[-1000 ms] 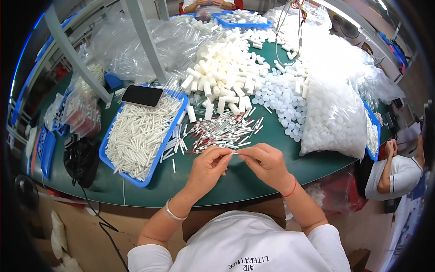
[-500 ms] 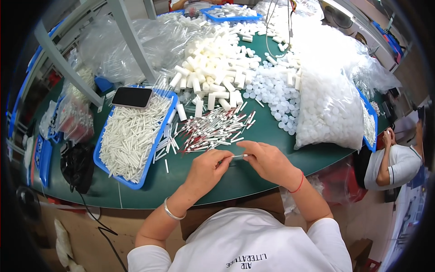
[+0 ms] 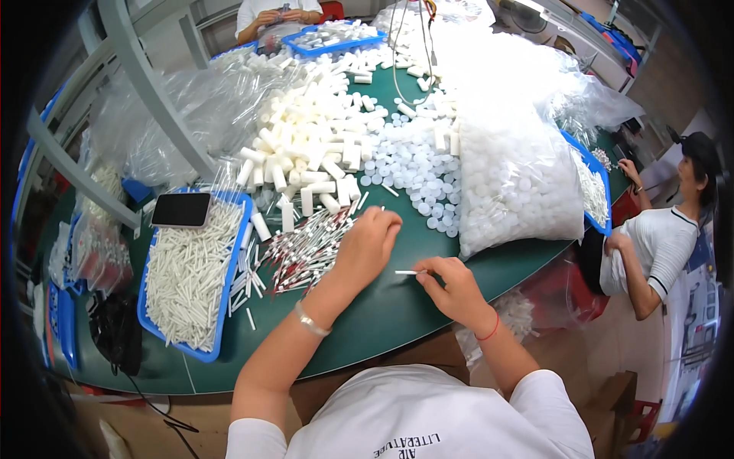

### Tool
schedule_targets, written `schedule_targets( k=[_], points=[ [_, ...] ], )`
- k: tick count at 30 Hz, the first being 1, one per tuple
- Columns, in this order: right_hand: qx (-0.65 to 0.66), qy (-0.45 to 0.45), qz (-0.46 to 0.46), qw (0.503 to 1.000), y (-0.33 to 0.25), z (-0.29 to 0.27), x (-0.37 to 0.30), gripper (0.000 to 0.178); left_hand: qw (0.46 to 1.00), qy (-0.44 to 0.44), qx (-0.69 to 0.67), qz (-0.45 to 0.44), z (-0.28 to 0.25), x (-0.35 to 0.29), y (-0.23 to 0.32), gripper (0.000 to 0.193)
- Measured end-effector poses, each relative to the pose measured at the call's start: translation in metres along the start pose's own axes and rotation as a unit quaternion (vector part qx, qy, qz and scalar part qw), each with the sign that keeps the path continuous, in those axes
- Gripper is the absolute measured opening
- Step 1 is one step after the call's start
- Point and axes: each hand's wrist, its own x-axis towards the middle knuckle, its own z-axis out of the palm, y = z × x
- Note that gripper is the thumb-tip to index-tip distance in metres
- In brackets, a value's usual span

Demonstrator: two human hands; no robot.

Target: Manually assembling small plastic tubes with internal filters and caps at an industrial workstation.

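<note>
My right hand pinches a thin white stick that points left over the green table. My left hand is raised higher, at the right edge of a pile of slim white-and-red sticks. Its fingers are bent and drawn together; anything between them is hidden from view. Beyond that pile lie many short white foam cylinders. Translucent round caps spread out past my left fingertips.
To the left, a blue tray holds white sticks, with a phone on its far end. A bulging clear bag stands right. Grey posts rise at left. One co-worker sits at right; another works across the table.
My hands have parted: the left has moved up and away to the sticks, while the right keeps the white stick. The view has shifted, bringing more of both co-workers into sight.
</note>
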Motion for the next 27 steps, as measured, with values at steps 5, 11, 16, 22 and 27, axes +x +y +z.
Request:
schedule_targets(
  k=[5, 11, 16, 22, 27],
  points=[
    [0.005, 0.115, 0.004, 0.993, -0.003, -0.011, -0.008, 0.015, 0.989, -0.026, 0.117, 0.083, 0.054, 0.043, -0.014, 0.014],
    [0.303, 0.196, 0.139, 0.922, 0.012, -0.008, -0.014, 0.01, 0.992, 0.008, 0.078, 0.094, 0.057, 0.043, -0.016, 0.029],
    [0.436, 0.211, 0.126, 0.865, 0.011, -0.011, 0.0, 0.011, 0.957, -0.105, -0.204, -0.176, 0.01, 0.008, 0.02, 0.033],
    [0.383, 0.171, 0.1, 0.902, 0.007, 0.004, 0.006, 0.013, 0.863, -0.072, -0.429, -0.256, -0.016, -0.023, 0.032, 0.034],
    [0.359, 0.17, 0.088, 0.913, 0.002, 0.007, 0.006, 0.013, 0.857, -0.065, -0.437, -0.265, -0.022, -0.034, 0.035, 0.038]
  ],
)
